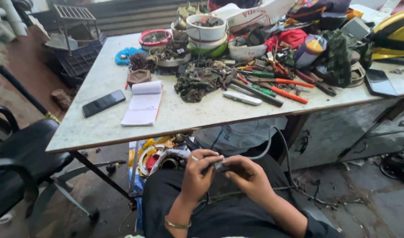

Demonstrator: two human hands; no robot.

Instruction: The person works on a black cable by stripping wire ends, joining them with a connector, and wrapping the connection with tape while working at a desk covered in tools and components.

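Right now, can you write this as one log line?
left hand: holding small part | right hand: pinching same part | cable: hangs off table | over lap

pale table with phone, notepad, tools

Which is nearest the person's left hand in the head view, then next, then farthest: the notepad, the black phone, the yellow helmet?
From the left hand:
1. Notepad, on the table just above the hand.
2. Black phone, farther left on the table.
3. Yellow helmet, far right corner.
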